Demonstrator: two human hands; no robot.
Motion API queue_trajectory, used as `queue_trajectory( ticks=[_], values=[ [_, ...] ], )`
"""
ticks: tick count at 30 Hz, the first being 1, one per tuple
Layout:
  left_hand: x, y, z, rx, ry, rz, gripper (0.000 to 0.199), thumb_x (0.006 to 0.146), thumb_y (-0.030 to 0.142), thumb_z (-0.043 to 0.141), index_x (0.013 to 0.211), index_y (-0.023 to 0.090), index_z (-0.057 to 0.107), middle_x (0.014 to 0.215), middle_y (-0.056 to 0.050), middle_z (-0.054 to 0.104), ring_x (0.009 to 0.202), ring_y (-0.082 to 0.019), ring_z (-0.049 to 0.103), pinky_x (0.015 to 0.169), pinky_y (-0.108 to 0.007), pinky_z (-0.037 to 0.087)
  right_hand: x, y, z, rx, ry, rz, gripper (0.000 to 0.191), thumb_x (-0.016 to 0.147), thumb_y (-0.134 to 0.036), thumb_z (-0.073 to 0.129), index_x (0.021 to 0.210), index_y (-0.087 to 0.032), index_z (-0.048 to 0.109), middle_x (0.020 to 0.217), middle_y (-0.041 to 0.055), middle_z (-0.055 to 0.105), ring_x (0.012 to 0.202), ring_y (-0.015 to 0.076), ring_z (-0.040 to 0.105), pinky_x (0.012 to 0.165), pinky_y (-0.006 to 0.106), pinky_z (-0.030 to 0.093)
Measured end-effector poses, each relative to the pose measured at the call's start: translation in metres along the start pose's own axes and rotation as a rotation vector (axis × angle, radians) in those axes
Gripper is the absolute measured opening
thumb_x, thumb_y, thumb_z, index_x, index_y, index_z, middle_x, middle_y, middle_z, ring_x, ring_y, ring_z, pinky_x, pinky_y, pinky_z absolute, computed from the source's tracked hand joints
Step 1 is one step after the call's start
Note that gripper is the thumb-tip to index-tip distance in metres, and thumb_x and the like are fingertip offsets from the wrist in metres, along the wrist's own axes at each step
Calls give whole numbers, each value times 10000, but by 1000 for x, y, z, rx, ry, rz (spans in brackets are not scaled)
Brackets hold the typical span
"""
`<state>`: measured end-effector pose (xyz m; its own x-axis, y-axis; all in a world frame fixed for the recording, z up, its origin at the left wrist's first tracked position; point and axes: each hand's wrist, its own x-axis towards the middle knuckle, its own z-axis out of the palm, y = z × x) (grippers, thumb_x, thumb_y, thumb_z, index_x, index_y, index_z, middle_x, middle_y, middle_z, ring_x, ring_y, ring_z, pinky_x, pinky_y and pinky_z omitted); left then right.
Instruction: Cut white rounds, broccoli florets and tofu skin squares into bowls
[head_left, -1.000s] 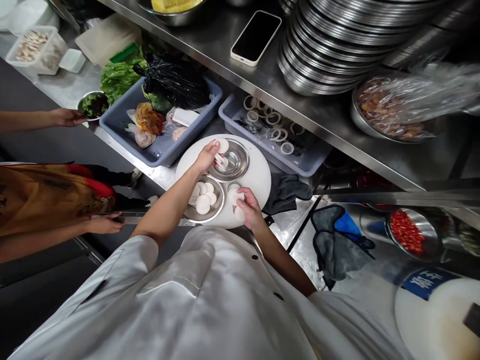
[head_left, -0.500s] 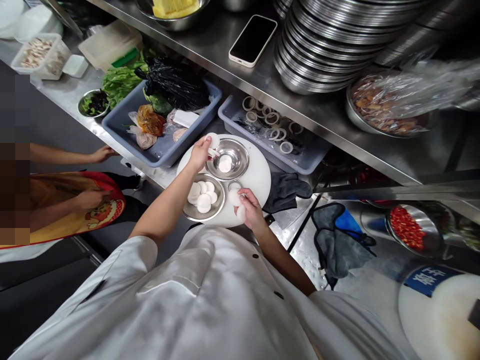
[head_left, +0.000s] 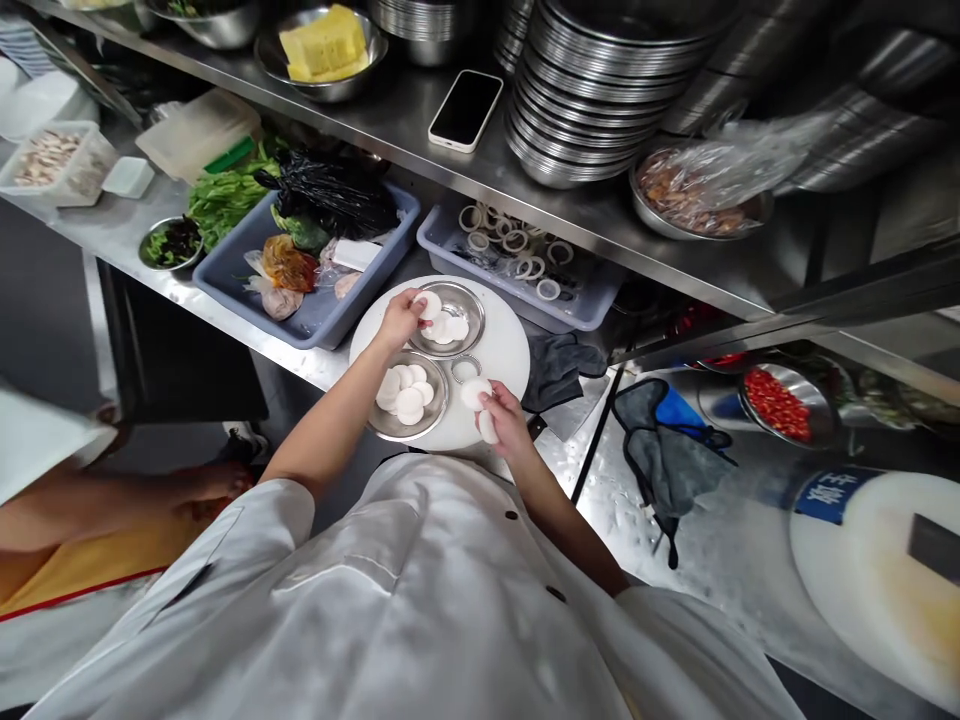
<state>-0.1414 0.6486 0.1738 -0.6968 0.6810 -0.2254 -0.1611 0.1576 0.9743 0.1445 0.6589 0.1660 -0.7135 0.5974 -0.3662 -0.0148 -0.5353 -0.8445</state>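
Note:
My left hand (head_left: 401, 320) pinches a round white slice (head_left: 427, 305), radish-like, at the left edge of the upper steel bowl (head_left: 481, 322). More white slices (head_left: 452, 329) lie inside that bowl. The lower steel bowl (head_left: 444, 408), below my left wrist, contains several white discs (head_left: 409, 402). Closed around a few similar slices (head_left: 475, 393), my right hand (head_left: 507, 415) is over the right front of the round white cutting board (head_left: 510, 345). A metal ring cutter (head_left: 466, 369) sits on the board between the bowls and my right hand.
Behind the board are a blue-grey tub of white rings (head_left: 592, 318) and another with bagged food (head_left: 307, 343). A steel shelf (head_left: 405, 130) overhangs them. Dark cloths (head_left: 562, 365) and a knife blade (head_left: 581, 415) lie to the right. A co-worker's arm (head_left: 112, 500) is at lower left.
More slices show in the upper bowl. The slice in my left hand now faces upward. My right hand's slices are clear of the ring cutter. The co-worker has moved nearer, and the view has shifted.

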Motion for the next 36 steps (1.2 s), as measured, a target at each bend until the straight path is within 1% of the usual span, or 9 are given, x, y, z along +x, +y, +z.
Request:
queue_trajectory(
  ticks=[5, 8, 14, 19, 22, 25, 29, 32, 36],
  values=[
    [-43, -2, 10, -77, -236, -118, 402, 853, 437, 700, 1153, 194, 587, 849, -41, 689, 616, -160, 674, 509, -238, 506, 17, -9, 9, 25, 86, -71, 494, 704, -472, 823, 1103, -255, 628, 709, -69, 590, 544, 101, 512, 494, 213, 410],
    [-82, -5, 17, -135, -452, -161, 487, 770, 510, 766, 1104, 209, 579, 931, -35, 665, 727, -166, 678, 567, -262, 567, 31, -12, 20, -138, 135, -222, 446, 769, -499, 767, 1126, -245, 679, 944, 13, 699, 802, 158, 637, 677, 259, 525],
    [-124, -14, 13, -218, -465, -211, 537, 651, 424, 851, 916, 238, 423, 853, 38, 533, 718, -109, 591, 642, -253, 577, 42, -2, 35, -410, 205, -313, 513, 870, -504, 639, 1302, -229, 603, 1028, 61, 671, 938, 201, 646, 772, 315, 563],
    [-120, -14, 3, -340, -423, -248, 604, 644, 299, 854, 1123, 272, 488, 846, 58, 575, 681, -99, 592, 584, -202, 503, 35, 2, 45, -731, 29, -406, 438, 813, -419, 709, 1200, -224, 642, 1219, 117, 637, 1102, 248, 618, 792, 332, 558],
    [-115, -13, 1, -338, -482, -249, 542, 611, 310, 907, 1030, 214, 577, 800, 38, 598, 654, -95, 582, 538, -180, 447, 34, 2, 49, -888, 100, -396, 363, 768, -368, 737, 1088, -228, 642, 1012, 62, 667, 921, 224, 617, 775, 334, 527],
    [-109, -13, 0, -276, -509, -275, 508, 569, 344, 958, 866, 178, 580, 749, 33, 591, 609, -80, 567, 521, -177, 431, 36, -1, 49, -838, 187, -357, 184, 794, -385, 683, 840, -237, 584, 770, -20, 587, 723, 167, 546, 700, 289, 472],
    [-85, -8, 3, -231, -477, -293, 520, 616, 480, 934, 862, 189, 580, 835, 2, 641, 673, -124, 639, 587, -234, 516, 38, -8, 40, -604, 216, -320, 308, 772, -447, 692, 690, -225, 494, 681, -50, 492, 664, 126, 473, 644, 245, 404],
    [-51, 0, 4, -45, -324, -69, 384, 798, 517, 774, 982, 204, 647, 1047, -59, 700, 921, -209, 698, 778, -343, 587, 40, -6, 30, -363, 335, -219, 358, 724, -482, 698, 709, -234, 440, 652, -70, 453, 598, 102, 409, 568, 224, 354],
    [-18, 5, -11, 414, -76, 289, 315, 832, 271, 672, 1137, 195, 700, 1228, -88, 699, 1134, -236, 642, 1029, -387, 506, 57, -2, 26, -222, 454, -133, 449, 629, -456, 743, 948, -244, 508, 716, -67, 572, 601, 120, 499, 555, 227, 386]
  ],
)
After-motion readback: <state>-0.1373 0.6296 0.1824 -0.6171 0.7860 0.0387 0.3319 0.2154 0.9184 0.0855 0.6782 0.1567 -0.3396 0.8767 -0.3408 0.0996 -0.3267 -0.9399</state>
